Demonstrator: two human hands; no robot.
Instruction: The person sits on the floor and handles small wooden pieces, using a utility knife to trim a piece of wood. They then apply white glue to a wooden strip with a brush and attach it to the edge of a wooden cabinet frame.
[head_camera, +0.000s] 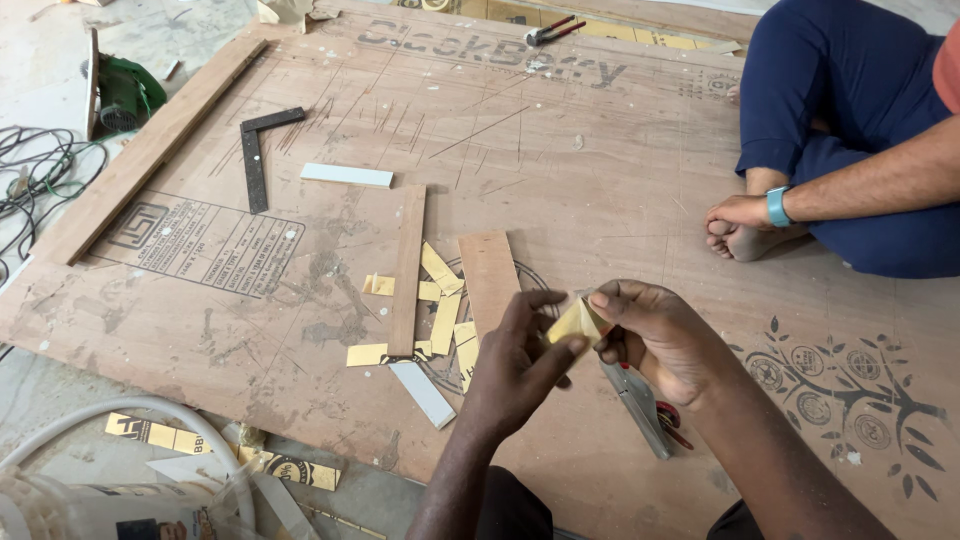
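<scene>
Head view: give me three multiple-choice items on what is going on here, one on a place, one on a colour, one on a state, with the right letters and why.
1. Where does the black metal L-shaped square lie?
A. on the big plywood sheet, upper left
B. in the seated person's lap
C. under the hands

2. What colour is the small folded strip between the hands?
A. blue
B. yellow
C. green

3. How is the strip held?
A. lying free on the board
B. pinched by both the left hand and the right hand
C. by the right hand alone

Answers: 1 A, it rests flat on the plywood sheet near the long wooden batten. 2 B, it matches the yellow scraps on the board. 3 B, fingers of both hands close on it.
</scene>
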